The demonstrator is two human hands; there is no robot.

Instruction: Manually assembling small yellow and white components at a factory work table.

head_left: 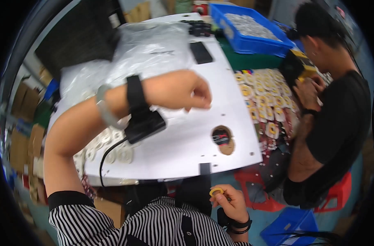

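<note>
Fingers [223,201] of the right hand [235,205] pinch a yellow ring [212,192] near the white table [187,151]'s near edge; a light rim grip should serve best. The left hand [176,89] curls above the table; whether it's holding anything, I can't tell.

A person in a striped top holds a yellow-rimmed round piece [215,191] in the right hand [233,203], just off the near edge of a white desk [191,145], while the left hand [181,90] hangs curled above the desk's middle. White discs [123,153] lie at the desk's near left, clear plastic bags [152,43] across its far left, a flat black object [201,52] toward its far right. Right of the desk, a co-worker in black [339,119] bends over hand-held work beside rows of yellow-and-white pieces [263,90]; a blue tray [236,40] stands past the desk's far right corner.
</note>
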